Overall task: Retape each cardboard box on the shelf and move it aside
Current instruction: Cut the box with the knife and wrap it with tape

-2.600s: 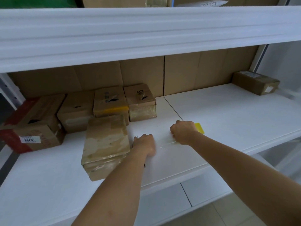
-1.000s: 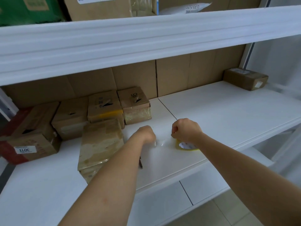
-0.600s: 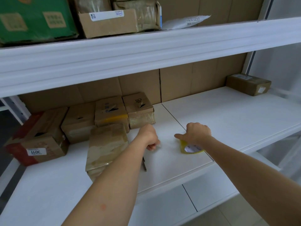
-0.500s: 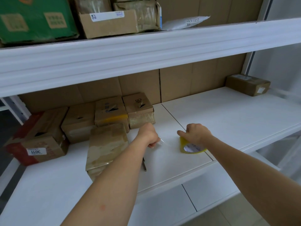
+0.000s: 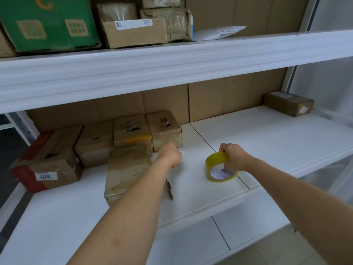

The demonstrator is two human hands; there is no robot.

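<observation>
Both bare forearms reach forward and up from the bottom edge, well apart. The left hand [image 5: 170, 156] is closed in a fist, knuckles away from the camera — what it pinches, if anything, cannot be seen. The right hand [image 5: 234, 157] is more to the right, back of the hand up, fingers curled down around a tape roll [image 5: 216, 163] and gripping it.

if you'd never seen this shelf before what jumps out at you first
The yellow tape roll stands out, gripped by the right hand on the white shelf near its front edge. Left of it the left hand is curled beside a taped box, with a row of brown boxes behind. The green box on the upper shelf, top left, also catches the eye.
</observation>
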